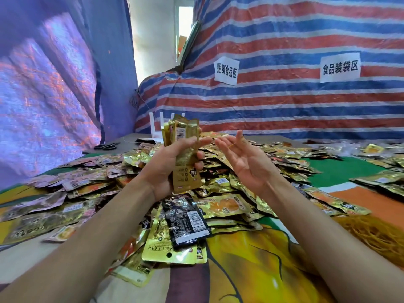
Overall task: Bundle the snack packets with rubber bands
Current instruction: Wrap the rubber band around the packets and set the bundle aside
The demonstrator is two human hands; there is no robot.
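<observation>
Head view shows me both forearms reaching out over the bench [251, 270], which is covered with a colourful printed cloth. My left hand [168, 165] is clamped on a stack of gold snack packets [185, 149], thumb across the front and fingers curled round the far side. It holds the stack upright above the heap, with the barcode end uppermost.

My right hand [246, 159] sits just beside it, palm up. Its fingers are spread and nearly straight, apart from the stack. A thin yellow rubber band [232, 146] lies across those fingers; I cannot tell whether it is looped round one of them.

Below both hands a loose heap of packets [220, 189] spreads across the cloth, mostly gold. One black packet [188, 224] lies on top near my left forearm.

A tangled pile of rubber bands [376, 235] sits at the right edge, beside my right forearm. At the far left of the bench lies a pair of black scissors [107, 146]. A striped tarp [284, 101] hangs behind, with two paper signs on it.
</observation>
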